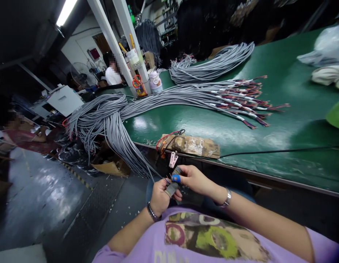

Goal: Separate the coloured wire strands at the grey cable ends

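My left hand (160, 196) is closed around the end of a grey cable (171, 189), held in front of my chest below the table edge. Thin coloured wire ends stick out of the cable by my fingertips. My right hand (193, 179) pinches at those wire ends; its thumb wears a blue finger cot (176, 178). A long bundle of grey cables (164, 100) lies across the green table (290, 120) and hangs down off its left end toward my hands. The bundle's far ends show stripped red and white wires (248, 102).
A worn wooden block (194, 145) with red and black wires and a pink clip (173, 159) sits at the table's near edge. A second cable bundle (210, 65), a bottle (155, 82), scissors (137, 81) and white posts stand behind. White bags lie at right. People sit at left.
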Action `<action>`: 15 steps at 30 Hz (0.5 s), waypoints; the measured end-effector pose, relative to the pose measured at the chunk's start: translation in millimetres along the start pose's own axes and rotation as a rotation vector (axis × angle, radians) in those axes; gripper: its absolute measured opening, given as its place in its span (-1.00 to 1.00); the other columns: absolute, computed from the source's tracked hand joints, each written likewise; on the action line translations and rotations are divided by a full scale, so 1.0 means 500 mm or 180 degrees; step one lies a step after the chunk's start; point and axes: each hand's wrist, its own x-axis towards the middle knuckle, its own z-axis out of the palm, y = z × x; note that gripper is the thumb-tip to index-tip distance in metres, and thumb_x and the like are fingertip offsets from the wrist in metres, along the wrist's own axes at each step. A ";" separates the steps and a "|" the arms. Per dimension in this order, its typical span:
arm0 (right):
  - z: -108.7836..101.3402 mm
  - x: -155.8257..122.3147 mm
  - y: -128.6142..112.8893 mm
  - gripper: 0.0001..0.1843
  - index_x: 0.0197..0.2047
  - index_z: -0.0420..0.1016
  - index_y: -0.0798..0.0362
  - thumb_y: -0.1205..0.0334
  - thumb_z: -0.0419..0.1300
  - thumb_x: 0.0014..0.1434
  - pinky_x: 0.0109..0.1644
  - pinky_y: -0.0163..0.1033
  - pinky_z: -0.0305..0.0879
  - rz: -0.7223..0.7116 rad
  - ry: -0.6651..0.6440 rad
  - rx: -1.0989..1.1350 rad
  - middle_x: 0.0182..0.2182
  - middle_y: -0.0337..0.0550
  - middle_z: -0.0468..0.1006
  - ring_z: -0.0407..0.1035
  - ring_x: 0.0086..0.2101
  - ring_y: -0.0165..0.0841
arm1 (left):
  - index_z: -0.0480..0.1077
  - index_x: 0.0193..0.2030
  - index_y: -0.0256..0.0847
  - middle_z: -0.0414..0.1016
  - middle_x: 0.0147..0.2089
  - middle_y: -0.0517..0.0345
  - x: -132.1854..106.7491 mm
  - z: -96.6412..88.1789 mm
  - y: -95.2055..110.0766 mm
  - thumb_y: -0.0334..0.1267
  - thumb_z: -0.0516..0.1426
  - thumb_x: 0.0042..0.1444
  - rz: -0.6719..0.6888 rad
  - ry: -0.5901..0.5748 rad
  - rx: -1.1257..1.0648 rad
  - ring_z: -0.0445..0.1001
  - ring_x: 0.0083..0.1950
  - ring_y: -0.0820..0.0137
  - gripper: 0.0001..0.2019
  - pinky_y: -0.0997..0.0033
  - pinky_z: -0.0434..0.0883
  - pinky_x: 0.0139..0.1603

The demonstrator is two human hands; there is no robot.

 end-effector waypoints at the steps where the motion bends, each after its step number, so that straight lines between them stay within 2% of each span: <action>1: -0.001 0.003 0.001 -0.66 -0.48 0.33 0.09 -0.03 0.25 -0.02 -0.50 -0.33 0.13 -0.0026 0.0124 -0.0024 -0.65 -0.30 0.41 0.26 -0.61 -0.46 | 0.35 -0.48 -0.30 0.47 -0.62 0.11 0.001 -0.001 -0.004 0.02 0.20 -0.06 0.0055 0.0107 -0.0115 0.41 -0.65 0.44 -0.64 0.50 0.33 -0.61; 8: 0.011 -0.009 0.005 -0.61 -0.50 0.32 0.08 -0.09 0.23 -0.03 -0.49 -0.33 0.09 -0.0082 0.0316 0.0275 -0.64 -0.30 0.36 0.17 -0.59 -0.48 | 0.32 -0.43 -0.27 0.46 -0.62 0.15 0.007 0.004 -0.014 -0.08 0.19 -0.05 0.0032 0.0566 -0.0758 0.39 -0.68 0.46 -0.73 0.56 0.24 -0.68; 15: 0.003 -0.007 0.006 -0.60 -0.44 0.37 0.10 -0.10 0.24 -0.03 -0.47 -0.34 0.08 0.0215 0.0402 0.0329 -0.59 -0.31 0.31 0.12 -0.57 -0.51 | 0.31 -0.47 -0.26 0.39 -0.66 0.23 0.008 -0.007 -0.018 -0.07 0.16 -0.02 0.0082 0.0568 -0.0431 0.26 -0.75 0.57 -0.73 0.61 0.09 -0.76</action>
